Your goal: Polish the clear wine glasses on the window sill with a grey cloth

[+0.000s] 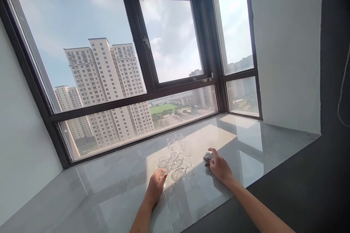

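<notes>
My left hand [155, 188] is closed at the near side of a cluster of clear glasses, its fingertips pinched on a stemmed glass [164, 162]. The see-through outlines overlap, so its full shape is hard to make out. Two stemmed glasses [178, 138] rise upright at the back of the cluster, and round glass feet [177, 174] show near the front. To the right, my right hand [219, 166] grips a crumpled grey-white cloth [208, 158] just above or on the sill, apart from the glasses.
A glossy, pale grey stone sill [120, 185] carries the glasses, with sunlight and reflections across it. Dark window frames [136, 96] border its back. A white wall [287, 51] stands at the right. The sill's front edge [276, 158] drops to a dark area.
</notes>
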`<act>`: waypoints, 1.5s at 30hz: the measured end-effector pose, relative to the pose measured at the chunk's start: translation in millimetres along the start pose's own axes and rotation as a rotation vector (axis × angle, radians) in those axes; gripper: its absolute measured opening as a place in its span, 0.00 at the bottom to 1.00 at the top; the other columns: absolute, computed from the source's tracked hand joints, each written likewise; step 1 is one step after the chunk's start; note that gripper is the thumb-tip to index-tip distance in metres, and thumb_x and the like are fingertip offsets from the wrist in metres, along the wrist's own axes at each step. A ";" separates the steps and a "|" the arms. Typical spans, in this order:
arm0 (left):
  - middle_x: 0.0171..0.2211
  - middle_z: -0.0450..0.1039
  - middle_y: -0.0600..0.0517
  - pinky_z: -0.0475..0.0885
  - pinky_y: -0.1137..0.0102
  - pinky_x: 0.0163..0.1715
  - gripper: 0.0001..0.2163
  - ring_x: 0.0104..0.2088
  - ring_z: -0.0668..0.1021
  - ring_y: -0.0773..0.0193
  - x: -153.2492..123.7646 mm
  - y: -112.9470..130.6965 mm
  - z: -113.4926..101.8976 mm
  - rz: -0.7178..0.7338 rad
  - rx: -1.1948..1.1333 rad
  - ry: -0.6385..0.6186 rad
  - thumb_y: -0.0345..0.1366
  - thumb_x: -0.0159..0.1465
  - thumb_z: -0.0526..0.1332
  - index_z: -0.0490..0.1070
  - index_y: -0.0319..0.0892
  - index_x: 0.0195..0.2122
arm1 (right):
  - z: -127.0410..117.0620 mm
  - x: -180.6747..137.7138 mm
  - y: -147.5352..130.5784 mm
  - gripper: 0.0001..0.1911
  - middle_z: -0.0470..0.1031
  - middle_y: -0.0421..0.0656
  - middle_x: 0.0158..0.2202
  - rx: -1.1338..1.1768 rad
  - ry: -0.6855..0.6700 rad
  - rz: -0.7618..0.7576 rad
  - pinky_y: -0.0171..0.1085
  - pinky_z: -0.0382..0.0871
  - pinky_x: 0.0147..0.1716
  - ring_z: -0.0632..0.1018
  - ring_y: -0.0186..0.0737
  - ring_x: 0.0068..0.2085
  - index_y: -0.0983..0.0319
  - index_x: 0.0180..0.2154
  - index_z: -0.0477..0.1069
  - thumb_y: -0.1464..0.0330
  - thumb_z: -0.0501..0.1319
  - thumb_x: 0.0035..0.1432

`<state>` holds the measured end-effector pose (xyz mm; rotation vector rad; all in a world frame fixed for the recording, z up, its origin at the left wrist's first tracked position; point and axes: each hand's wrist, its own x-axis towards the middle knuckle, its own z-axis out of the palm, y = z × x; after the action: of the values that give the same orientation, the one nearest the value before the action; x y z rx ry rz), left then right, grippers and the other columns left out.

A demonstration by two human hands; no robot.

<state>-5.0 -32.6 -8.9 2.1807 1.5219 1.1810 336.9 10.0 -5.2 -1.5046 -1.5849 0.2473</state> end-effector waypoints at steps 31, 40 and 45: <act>0.18 0.62 0.54 0.60 0.70 0.24 0.20 0.21 0.66 0.66 -11.4 45.9 27.0 0.068 0.406 0.138 0.40 0.68 0.49 0.61 0.44 0.17 | 17.2 17.0 6.1 0.20 0.79 0.49 0.42 -0.034 0.047 0.067 0.37 0.63 0.35 0.78 0.44 0.40 0.60 0.55 0.61 0.74 0.51 0.61; 0.68 0.57 0.47 0.55 0.43 0.63 0.25 0.64 0.64 0.43 -12.8 70.1 35.9 0.064 0.416 -0.260 0.51 0.60 0.61 0.69 0.57 0.60 | 18.8 17.2 5.6 0.21 0.78 0.48 0.43 -0.009 0.027 0.079 0.37 0.61 0.32 0.78 0.44 0.38 0.60 0.55 0.60 0.74 0.51 0.61; 0.66 0.61 0.47 0.44 0.41 0.66 0.30 0.66 0.61 0.44 -11.2 75.7 37.5 0.065 0.424 -0.370 0.51 0.60 0.59 0.62 0.58 0.65 | 19.2 18.1 6.3 0.21 0.79 0.48 0.41 -0.026 0.044 0.091 0.37 0.61 0.35 0.77 0.44 0.38 0.60 0.55 0.62 0.74 0.54 0.59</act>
<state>72.0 -65.9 6.2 2.5450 1.6523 0.4484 330.6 35.4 -12.0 -1.5935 -1.4926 0.2447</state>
